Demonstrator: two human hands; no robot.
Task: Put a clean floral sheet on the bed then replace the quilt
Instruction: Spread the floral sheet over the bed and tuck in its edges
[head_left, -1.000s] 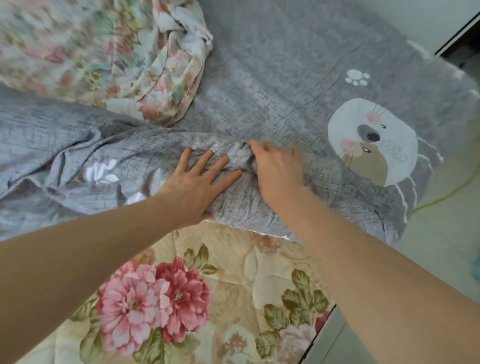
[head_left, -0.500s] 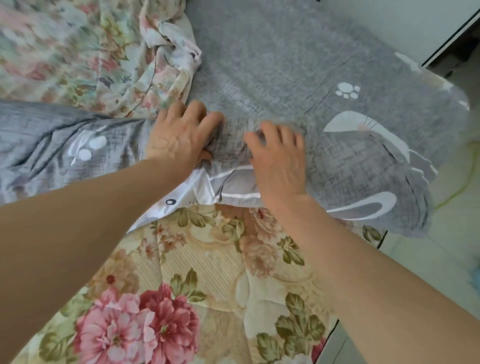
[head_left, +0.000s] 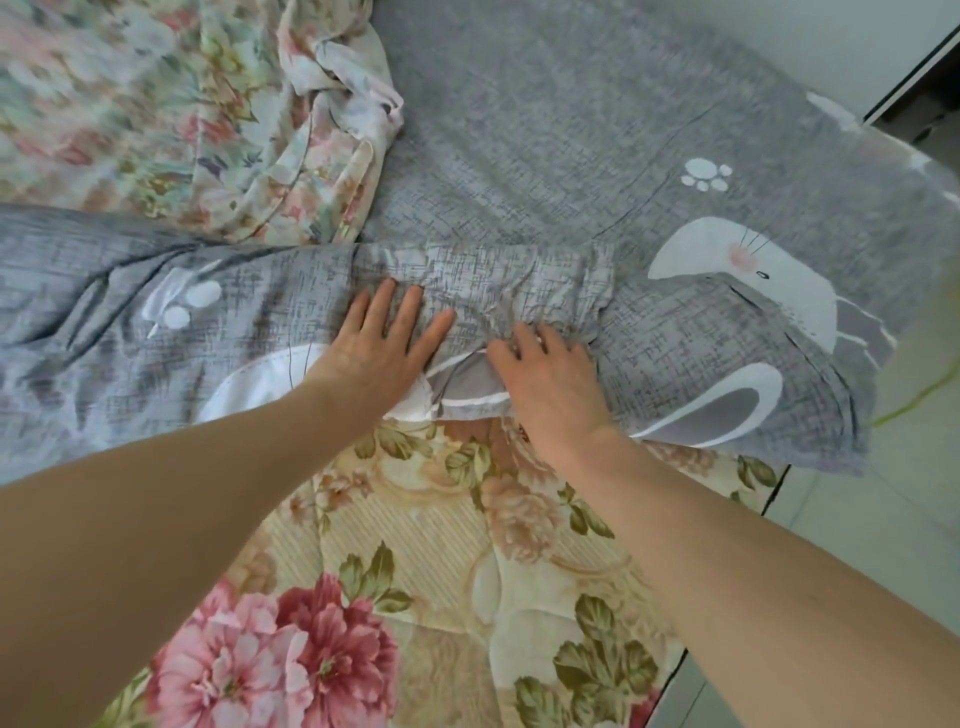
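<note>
A grey sheet (head_left: 545, 145) of crosshatch-printed cloth, with white paw prints and a white cartoon animal, lies rumpled into a thick fold across the bed. The left hand (head_left: 382, 345) presses flat on that fold, fingers straight and spread. The right hand (head_left: 550, 369) curls its fingers into the bunched cloth just beside it, gripping a gather. Below the fold lies a quilted cream bed cover (head_left: 415, 545) with pink peonies. A crumpled pastel floral sheet (head_left: 171, 114) sits at the far left, blurred and cut off by the frame.
</note>
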